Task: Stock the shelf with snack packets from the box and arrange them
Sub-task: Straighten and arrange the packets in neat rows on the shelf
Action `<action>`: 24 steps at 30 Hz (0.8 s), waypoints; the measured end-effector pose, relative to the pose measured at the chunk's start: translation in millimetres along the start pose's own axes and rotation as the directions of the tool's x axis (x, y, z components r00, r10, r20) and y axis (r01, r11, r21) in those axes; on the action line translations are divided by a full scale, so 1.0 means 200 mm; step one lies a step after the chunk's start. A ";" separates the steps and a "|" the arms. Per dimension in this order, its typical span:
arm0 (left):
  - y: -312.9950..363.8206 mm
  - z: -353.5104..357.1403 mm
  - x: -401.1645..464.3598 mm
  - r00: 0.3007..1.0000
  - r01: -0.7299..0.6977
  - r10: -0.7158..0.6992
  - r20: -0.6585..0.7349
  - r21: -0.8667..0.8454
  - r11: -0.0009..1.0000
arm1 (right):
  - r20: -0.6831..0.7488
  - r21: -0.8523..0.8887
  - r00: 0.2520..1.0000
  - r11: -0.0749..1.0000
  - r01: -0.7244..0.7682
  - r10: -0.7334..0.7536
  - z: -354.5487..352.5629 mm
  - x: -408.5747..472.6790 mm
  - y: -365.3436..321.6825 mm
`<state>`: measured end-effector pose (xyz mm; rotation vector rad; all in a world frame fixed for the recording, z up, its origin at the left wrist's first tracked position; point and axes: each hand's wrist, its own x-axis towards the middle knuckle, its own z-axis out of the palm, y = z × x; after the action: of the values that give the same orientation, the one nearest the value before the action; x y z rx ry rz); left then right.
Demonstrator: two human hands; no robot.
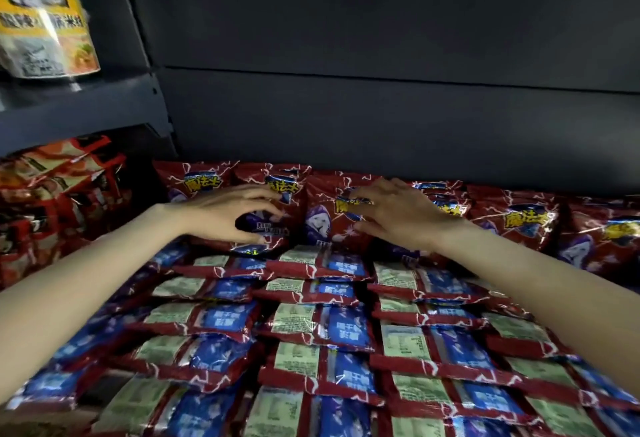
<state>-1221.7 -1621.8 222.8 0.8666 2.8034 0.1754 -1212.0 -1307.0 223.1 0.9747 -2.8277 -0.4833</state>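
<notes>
Red snack packets (523,225) with yellow lettering stand upright in a row along the back of the dark shelf. In front of them, several rows of the same packets (311,322) lie flat, backs up, overlapping. My left hand (221,215) reaches in from the left, its fingers over the top and its thumb under one upright packet (277,225), gripping it. My right hand (394,215) holds the neighbouring upright packet (320,218), bent fingertips on its front near the top and thumb lower down. No box is in view.
The shelf's dark back panel (381,107) rises behind the packets. In the bay to the left, orange-red packets (52,194) are stacked. Above them, a higher shelf board (79,104) carries a yellow-labelled noodle cup (45,31).
</notes>
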 end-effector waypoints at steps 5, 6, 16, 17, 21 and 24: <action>-0.07 0.04 0.10 0.996 -0.080 0.072 0.053 0.185 0.979 | 0.097 0.133 0.995 0.990 -0.041 0.028 -0.06 -0.04 -0.09; -0.09 0.04 0.11 0.996 -0.070 0.058 0.066 0.189 0.979 | 0.121 0.135 0.993 0.990 -0.034 0.017 -0.07 -0.04 -0.12; -0.13 0.01 0.20 0.942 -0.089 0.161 -0.294 0.244 0.966 | 0.105 0.152 0.989 0.981 -0.119 0.104 -0.05 0.05 -0.13; -0.13 0.01 0.22 0.927 -0.059 0.146 -0.345 0.250 0.967 | 0.033 0.093 0.993 0.989 -0.118 0.115 -0.04 0.08 -0.12; -0.10 0.11 0.26 0.812 -0.033 0.238 -0.533 0.364 0.931 | -0.136 -0.008 0.985 0.995 -0.104 0.102 0.00 0.15 -0.13; -0.09 0.16 0.25 0.747 -0.035 0.316 -0.585 0.440 0.897 | -0.148 -0.046 0.987 0.996 -0.076 0.068 0.02 0.16 -0.15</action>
<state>-1264.9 -1606.8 180.2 1.4110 3.4704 -0.1195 -1221.3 -1347.3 209.5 0.8582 -2.6947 -0.4542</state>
